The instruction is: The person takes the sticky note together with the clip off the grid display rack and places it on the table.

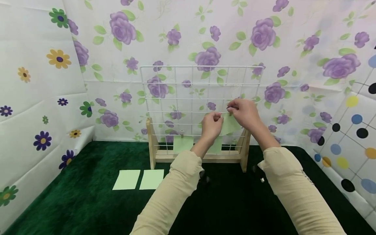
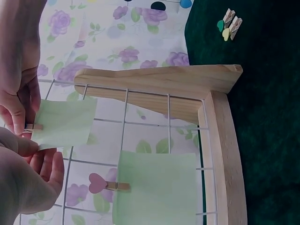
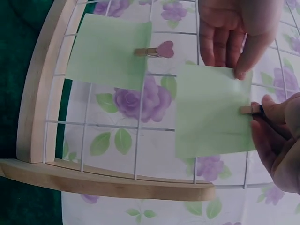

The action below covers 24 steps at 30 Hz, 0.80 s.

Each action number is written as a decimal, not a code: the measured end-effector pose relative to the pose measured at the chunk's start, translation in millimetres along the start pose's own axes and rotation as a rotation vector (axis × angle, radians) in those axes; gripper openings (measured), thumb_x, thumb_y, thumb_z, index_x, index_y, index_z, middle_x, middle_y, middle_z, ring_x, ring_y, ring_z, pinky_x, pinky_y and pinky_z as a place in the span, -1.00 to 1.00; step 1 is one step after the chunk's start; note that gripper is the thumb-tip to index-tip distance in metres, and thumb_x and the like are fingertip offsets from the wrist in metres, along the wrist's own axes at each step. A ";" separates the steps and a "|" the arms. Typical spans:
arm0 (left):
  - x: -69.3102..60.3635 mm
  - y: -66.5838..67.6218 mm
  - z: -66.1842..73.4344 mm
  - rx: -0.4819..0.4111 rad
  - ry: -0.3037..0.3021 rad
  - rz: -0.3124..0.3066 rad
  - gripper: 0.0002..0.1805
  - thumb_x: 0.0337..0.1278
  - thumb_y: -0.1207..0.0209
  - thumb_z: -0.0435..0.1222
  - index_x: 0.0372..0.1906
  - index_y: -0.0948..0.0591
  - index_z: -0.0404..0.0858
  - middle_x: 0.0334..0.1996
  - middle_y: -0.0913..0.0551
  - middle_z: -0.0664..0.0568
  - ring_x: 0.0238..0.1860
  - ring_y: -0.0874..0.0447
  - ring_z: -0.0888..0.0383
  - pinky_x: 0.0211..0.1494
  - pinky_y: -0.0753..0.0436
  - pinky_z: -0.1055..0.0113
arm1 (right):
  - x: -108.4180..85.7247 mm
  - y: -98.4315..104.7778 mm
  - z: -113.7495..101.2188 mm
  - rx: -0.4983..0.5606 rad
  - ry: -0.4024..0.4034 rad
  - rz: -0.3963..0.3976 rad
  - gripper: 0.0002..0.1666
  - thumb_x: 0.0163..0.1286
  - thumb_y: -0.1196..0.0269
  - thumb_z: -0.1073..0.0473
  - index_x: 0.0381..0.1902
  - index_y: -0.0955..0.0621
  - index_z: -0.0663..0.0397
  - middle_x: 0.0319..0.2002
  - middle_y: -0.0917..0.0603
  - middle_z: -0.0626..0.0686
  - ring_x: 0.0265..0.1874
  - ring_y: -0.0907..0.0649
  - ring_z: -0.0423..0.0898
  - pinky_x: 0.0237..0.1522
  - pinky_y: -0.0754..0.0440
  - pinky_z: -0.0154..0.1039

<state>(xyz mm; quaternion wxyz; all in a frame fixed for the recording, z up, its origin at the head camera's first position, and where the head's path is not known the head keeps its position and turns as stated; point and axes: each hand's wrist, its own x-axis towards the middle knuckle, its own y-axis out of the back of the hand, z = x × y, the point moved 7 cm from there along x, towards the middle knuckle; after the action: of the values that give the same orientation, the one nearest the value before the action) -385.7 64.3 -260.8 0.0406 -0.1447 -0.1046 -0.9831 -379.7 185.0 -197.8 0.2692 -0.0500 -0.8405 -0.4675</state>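
A green paper square [image 1: 230, 125] lies against the white wire grid [image 1: 192, 84], its top edge at the two hands. My left hand [image 1: 212, 125] pinches the paper's upper left corner between thumb and fingers. At the top edge, my right hand [image 1: 245, 112] pinches a small wooden clip [image 3: 246, 110] whose jaws overlap the paper [image 3: 213, 112]. A second green square [image 3: 110, 51] hangs lower on the grid from a clip with a pink heart [image 3: 165, 49]. Another square [image 1: 182, 143] hangs lower left under its own clip.
Two green squares [image 1: 126, 180] [image 1: 151, 179] lie on the dark green cloth left of the wooden stand [image 1: 196, 159]. Clips with green and yellow ends [image 2: 226, 34] lie beside the stand. Flowered sheets [image 1: 117, 91] rise behind and at the sides.
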 end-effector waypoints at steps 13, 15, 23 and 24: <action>1.5 0.6 2.6 0.102 -0.065 0.008 -0.88 0.25 -0.18 -0.41 -0.18 -0.66 -0.35 -0.41 -0.62 0.02 -0.38 -0.49 0.23 -0.35 -0.47 0.45 | -3.8 1.0 2.5 0.002 0.037 0.177 -0.85 0.32 -0.28 0.31 -0.19 -0.71 0.27 -0.26 -0.73 0.21 -0.28 -0.68 0.13 -0.22 -0.56 0.02; 1.0 0.8 2.5 0.115 -0.072 0.006 -0.88 0.25 -0.17 -0.41 -0.18 -0.65 -0.35 -0.40 -0.63 0.02 -0.37 -0.50 0.22 -0.34 -0.48 0.44 | -4.2 0.6 3.7 0.021 0.032 0.182 -0.85 0.32 -0.27 0.31 -0.20 -0.71 0.27 -0.26 -0.73 0.21 -0.28 -0.68 0.13 -0.21 -0.55 0.02; 0.7 2.7 3.9 0.169 -0.108 0.000 -0.88 0.24 -0.18 -0.41 -0.18 -0.65 -0.36 -0.39 -0.64 0.00 -0.37 -0.51 0.21 -0.35 -0.47 0.45 | -5.1 -0.1 3.3 0.043 0.033 0.221 -0.84 0.32 -0.27 0.31 -0.20 -0.72 0.27 -0.29 -0.74 0.20 -0.31 -0.68 0.13 -0.25 -0.53 0.00; 0.9 3.0 4.5 0.177 -0.113 0.001 -0.88 0.23 -0.18 -0.41 -0.19 -0.66 -0.36 -0.39 -0.65 0.00 -0.37 -0.52 0.21 -0.34 -0.47 0.45 | -5.4 0.0 2.9 0.046 0.039 0.232 -0.84 0.31 -0.27 0.31 -0.20 -0.72 0.28 -0.30 -0.74 0.20 -0.31 -0.68 0.13 -0.26 -0.53 -0.01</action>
<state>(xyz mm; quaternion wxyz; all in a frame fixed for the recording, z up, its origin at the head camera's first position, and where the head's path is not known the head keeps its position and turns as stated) -385.0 62.3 -255.8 0.0478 -0.1960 -0.1931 -0.9602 -376.3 188.2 -201.7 0.3389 -0.1317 -0.8342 -0.4146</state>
